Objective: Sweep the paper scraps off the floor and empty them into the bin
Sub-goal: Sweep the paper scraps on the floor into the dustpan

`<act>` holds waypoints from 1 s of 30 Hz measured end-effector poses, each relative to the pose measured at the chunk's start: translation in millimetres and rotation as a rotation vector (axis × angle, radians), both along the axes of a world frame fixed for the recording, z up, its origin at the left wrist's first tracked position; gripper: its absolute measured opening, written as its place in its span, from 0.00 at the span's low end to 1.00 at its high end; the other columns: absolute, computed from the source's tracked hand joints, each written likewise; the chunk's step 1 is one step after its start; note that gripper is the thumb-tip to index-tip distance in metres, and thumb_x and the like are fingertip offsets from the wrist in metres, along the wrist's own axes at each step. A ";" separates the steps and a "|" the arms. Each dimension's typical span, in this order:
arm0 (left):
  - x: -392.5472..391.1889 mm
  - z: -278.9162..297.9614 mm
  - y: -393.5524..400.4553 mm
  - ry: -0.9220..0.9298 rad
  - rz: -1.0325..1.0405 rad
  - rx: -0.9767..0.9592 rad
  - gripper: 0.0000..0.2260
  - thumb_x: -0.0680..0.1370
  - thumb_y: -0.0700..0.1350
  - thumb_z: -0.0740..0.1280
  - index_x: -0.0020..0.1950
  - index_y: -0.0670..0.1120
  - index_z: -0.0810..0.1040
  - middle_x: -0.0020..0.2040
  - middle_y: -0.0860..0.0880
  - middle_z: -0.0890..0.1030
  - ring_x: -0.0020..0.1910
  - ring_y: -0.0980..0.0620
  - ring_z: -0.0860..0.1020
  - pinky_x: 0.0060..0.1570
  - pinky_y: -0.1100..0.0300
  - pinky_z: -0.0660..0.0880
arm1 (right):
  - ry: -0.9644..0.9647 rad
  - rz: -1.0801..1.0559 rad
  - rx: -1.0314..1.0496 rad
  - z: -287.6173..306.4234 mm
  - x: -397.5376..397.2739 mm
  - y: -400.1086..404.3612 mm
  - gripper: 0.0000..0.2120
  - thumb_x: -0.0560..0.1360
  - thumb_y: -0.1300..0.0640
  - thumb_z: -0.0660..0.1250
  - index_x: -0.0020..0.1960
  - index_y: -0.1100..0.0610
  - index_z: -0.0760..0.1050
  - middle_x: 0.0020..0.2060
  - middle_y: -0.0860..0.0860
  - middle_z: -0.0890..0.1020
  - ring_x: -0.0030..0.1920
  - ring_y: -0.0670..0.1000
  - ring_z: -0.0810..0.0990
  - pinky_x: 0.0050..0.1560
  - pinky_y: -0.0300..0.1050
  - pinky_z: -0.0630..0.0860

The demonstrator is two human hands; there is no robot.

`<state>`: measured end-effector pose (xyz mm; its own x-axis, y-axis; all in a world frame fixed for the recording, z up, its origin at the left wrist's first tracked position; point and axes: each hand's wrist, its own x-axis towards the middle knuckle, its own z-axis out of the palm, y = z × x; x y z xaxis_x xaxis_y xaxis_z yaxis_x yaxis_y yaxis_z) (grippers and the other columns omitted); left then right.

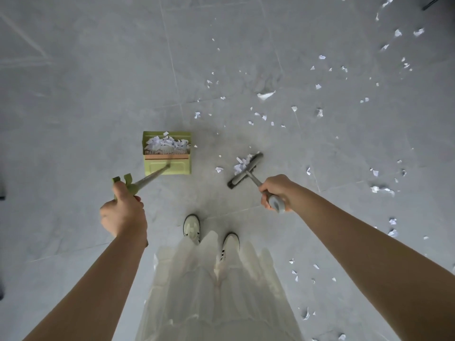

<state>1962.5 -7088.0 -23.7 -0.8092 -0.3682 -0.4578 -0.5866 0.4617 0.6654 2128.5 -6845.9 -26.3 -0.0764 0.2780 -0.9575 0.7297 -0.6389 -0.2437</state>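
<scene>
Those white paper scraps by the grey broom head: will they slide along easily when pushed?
Probably: the small torn white paper scraps look thin and light, and the grey tiled floor seems smooth. Being crumpled and irregular, some may flutter or slip past the grey broom head.

Indoor room, type unclear: gray tiled floor (98,70).

I see a grey tiled floor (86,107), smooth, faint sheen, thin grout lines. White torn paper scraps (264,95) look matt and crumpled. The light green plastic dustpan (167,168) is smooth and matt, with a salmon-coloured strip across it; its long handle (151,177) looks like dull grey metal ending in a green plastic grip. The grey broom head (245,171) looks plastic, its shaft metal, its grip greyish plastic. The pale cream pleated skirt (216,303) is sheer, soft cloth. The off-white shoes (192,226) look matt.
</scene>
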 end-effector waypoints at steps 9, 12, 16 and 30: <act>-86.6 -0.9 4.5 0.013 -0.030 -0.001 0.24 0.72 0.63 0.56 0.31 0.45 0.76 0.28 0.47 0.77 0.32 0.43 0.75 0.36 0.50 0.74 | -0.027 -0.149 -0.050 8.2 -65.9 5.8 0.06 0.80 0.68 0.56 0.45 0.62 0.66 0.35 0.54 0.66 0.28 0.48 0.64 0.20 0.33 0.68; -106.0 0.7 4.5 0.016 -0.034 0.010 0.24 0.71 0.64 0.56 0.31 0.45 0.76 0.28 0.47 0.77 0.32 0.43 0.75 0.36 0.50 0.74 | -0.055 -0.095 -0.064 19.4 -84.1 -2.1 0.08 0.80 0.68 0.54 0.43 0.61 0.65 0.33 0.53 0.65 0.26 0.48 0.65 0.18 0.33 0.67; -126.8 3.1 1.2 0.019 -0.035 0.010 0.24 0.72 0.63 0.55 0.31 0.46 0.76 0.29 0.47 0.77 0.33 0.43 0.76 0.36 0.50 0.75 | -0.094 -0.047 -0.103 26.8 -104.8 -19.2 0.08 0.80 0.69 0.54 0.42 0.61 0.65 0.32 0.54 0.67 0.18 0.48 0.68 0.17 0.33 0.68; -158.4 -0.9 -9.3 0.027 -0.016 0.047 0.21 0.72 0.60 0.56 0.30 0.46 0.75 0.27 0.48 0.76 0.30 0.46 0.73 0.35 0.52 0.73 | 0.098 -0.295 -0.113 2.6 -158.6 -29.4 0.09 0.80 0.68 0.53 0.43 0.59 0.63 0.33 0.52 0.65 0.21 0.47 0.65 0.19 0.33 0.68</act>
<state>1804.1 -7097.3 -24.6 -0.8270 -0.3335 -0.4526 -0.5611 0.4388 0.7019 1969.8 -6875.3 -23.7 -0.1017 0.1942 -0.9757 0.4853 -0.8464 -0.2191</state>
